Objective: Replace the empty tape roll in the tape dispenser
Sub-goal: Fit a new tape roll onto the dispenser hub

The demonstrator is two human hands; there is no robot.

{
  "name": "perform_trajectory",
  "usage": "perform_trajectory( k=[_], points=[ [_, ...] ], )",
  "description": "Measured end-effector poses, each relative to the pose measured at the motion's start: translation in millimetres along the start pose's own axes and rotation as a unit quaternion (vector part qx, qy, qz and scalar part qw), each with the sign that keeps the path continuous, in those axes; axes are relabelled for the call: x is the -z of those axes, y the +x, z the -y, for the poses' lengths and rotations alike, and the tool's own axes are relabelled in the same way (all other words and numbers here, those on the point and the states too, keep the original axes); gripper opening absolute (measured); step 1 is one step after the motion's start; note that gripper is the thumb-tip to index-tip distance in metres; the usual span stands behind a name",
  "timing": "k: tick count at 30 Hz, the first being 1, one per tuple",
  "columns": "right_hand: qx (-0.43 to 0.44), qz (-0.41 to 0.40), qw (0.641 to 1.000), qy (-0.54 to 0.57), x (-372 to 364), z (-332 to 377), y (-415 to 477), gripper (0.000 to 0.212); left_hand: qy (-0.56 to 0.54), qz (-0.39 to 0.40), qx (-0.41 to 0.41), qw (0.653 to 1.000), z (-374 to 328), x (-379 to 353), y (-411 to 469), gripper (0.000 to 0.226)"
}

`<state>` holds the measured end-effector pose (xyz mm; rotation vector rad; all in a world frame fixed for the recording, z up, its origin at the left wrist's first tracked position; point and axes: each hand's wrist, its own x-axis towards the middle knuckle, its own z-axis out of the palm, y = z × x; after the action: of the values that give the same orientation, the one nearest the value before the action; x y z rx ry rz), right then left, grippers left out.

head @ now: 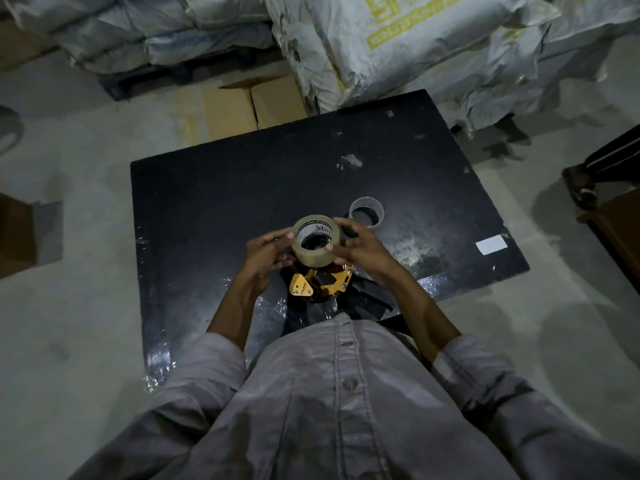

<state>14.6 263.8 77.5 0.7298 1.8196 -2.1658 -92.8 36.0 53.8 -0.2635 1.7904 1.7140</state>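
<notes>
A full roll of clear-brown tape (309, 259) is held above the black table (242, 188), its printed core facing up. My left hand (266, 254) grips its left side and my right hand (360, 247) pinches its right edge with fingertips. Directly below, near the table's front edge, lies the yellow and black tape dispenser (320, 284), partly hidden by my hands. The empty cardboard tape core (366, 213) stands on the table just behind my right hand.
A white label (491, 244) sticks to the table's right side. Flattened cardboard boxes (252, 105) and stacked grey sacks (415, 46) lie behind the table. A brown box (17, 233) sits on the floor at left, and dark furniture (609, 202) at right.
</notes>
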Motion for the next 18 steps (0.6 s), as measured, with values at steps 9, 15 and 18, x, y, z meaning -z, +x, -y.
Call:
perform_trajectory(
  k=[9,15,18],
  points=[
    [-0.019,-0.013,0.998,-0.053,-3.8,-5.2,15.2,0.071,0.012,0.005,-0.017,1.000,22.3,-4.6,6.5,0.030],
    [0.002,-0.025,0.998,-0.052,-4.5,-9.2,3.9,0.064,0.016,-0.004,-0.055,0.998,36.6,-10.5,10.1,0.030],
    [0.018,-0.046,0.998,-0.040,-6.4,-20.0,-4.3,0.064,-0.014,-0.001,-0.064,0.998,47.6,-26.0,-1.9,0.036]
  ],
)
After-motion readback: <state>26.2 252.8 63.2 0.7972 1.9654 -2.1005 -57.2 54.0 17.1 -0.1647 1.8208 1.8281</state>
